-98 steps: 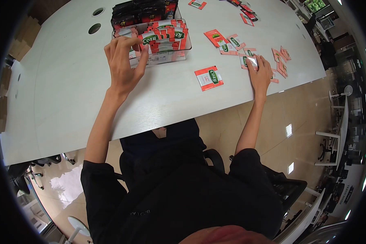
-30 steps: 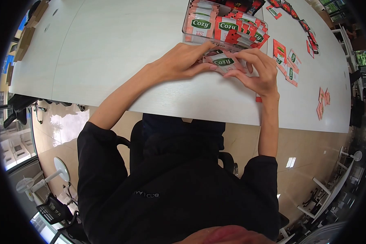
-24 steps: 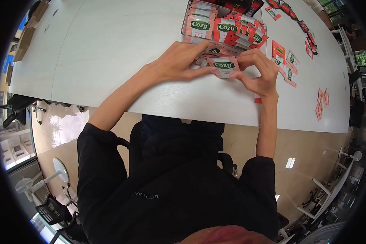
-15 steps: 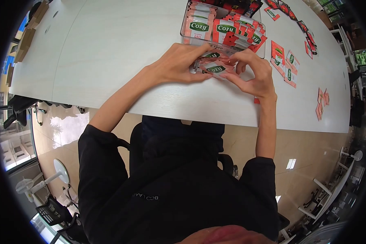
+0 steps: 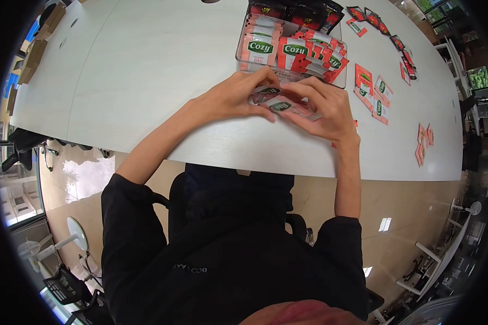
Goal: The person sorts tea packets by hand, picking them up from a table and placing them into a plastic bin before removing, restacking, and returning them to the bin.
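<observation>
A small bunch of pink-and-white Cozy tea sachets (image 5: 281, 105) sits between my two hands, just above the white table. My left hand (image 5: 236, 98) is curled round its left end, with fingers behind and thumb in front. On the other side my right hand (image 5: 328, 111) grips the sachets between thumb and bent fingers, hiding part of them. Right behind the hands stands a clear tray (image 5: 237, 54) packed with upright Cozy sachets (image 5: 260, 47), some white-pink and others redder. Black-and-red packets (image 5: 306, 19) fill its back part.
Loose Cozy sachets (image 5: 381, 89) lie on the table (image 5: 146, 70) right of the tray. Farther right is a small group of reddish sachets (image 5: 421, 143). Dark red packets (image 5: 398, 43) form a curved line at the far right. The table's front edge runs close below my forearms.
The view has shifted slightly, so the tray and table appear lower and a little to the left. My right hand has come closer to my left, covering more of the sachets. My left thumb has moved lower.
</observation>
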The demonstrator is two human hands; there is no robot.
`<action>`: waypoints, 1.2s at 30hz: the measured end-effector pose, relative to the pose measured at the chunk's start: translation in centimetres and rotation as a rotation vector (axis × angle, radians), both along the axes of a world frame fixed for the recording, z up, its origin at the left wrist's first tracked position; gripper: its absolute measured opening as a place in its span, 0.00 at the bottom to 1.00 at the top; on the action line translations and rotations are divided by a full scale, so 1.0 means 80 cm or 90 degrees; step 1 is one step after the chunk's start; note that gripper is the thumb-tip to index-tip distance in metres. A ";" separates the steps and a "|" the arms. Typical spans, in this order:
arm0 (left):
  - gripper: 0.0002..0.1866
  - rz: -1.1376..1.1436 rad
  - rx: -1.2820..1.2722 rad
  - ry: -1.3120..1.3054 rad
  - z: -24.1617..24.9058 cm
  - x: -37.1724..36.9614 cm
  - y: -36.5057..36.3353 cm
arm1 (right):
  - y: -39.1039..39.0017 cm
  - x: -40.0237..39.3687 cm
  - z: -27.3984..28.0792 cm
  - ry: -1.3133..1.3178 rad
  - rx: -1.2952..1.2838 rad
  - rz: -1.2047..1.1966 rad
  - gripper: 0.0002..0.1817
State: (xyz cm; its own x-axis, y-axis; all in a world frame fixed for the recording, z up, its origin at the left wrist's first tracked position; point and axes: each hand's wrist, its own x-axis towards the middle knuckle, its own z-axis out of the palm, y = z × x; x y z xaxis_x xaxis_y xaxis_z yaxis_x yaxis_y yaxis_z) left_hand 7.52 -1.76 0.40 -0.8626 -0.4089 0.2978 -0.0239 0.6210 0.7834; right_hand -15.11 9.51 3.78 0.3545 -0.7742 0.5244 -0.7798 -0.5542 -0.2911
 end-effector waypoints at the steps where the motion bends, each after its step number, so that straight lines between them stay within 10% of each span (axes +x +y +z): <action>1: 0.36 -0.001 -0.003 0.005 -0.003 -0.001 0.000 | 0.000 0.001 0.000 0.005 -0.003 -0.001 0.28; 12: 0.26 0.002 -0.341 0.029 -0.004 -0.003 0.004 | -0.002 0.010 -0.009 0.054 0.014 0.005 0.32; 22: 0.21 0.033 -0.322 -0.032 -0.002 -0.002 0.006 | -0.001 0.009 -0.008 0.022 0.067 -0.021 0.33; 36: 0.22 0.078 -0.217 0.292 -0.003 -0.003 0.005 | -0.007 0.011 -0.024 -0.209 0.026 0.044 0.33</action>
State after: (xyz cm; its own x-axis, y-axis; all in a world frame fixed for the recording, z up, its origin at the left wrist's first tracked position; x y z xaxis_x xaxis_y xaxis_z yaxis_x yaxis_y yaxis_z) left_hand 7.30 -1.39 0.12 -0.5669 -0.3127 0.7622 0.1831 0.8542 0.4866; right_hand -14.25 8.97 1.89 0.2243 -0.7768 0.5884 -0.6020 -0.5852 -0.5432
